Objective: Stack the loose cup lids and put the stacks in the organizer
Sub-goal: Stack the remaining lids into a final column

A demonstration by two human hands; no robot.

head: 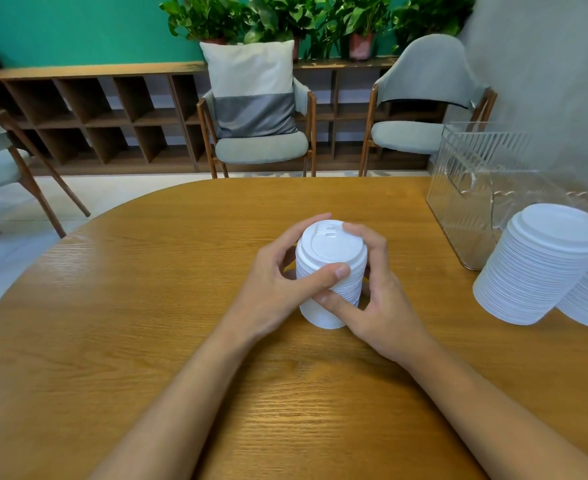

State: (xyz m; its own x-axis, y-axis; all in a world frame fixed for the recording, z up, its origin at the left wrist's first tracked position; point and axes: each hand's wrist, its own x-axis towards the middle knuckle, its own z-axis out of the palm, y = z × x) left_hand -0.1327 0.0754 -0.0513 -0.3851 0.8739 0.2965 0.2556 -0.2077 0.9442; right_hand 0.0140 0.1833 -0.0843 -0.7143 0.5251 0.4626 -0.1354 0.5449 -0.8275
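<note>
Both hands, left hand (278, 289) and right hand (375, 299), grip tall stack of white plastic cup lids (330, 271) mid oval wooden worktop (147, 323). Squaring step. Next: lift upright to clear ribbed plastic organizer (472, 188), far right.

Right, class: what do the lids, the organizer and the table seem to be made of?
Lids: probably thin white plastic, matte, with moulded rims.
Organizer: clear ribbed plastic or acrylic; see-through, glossy.
Table: wood or veneer, visible grain, satin sheen.
</note>
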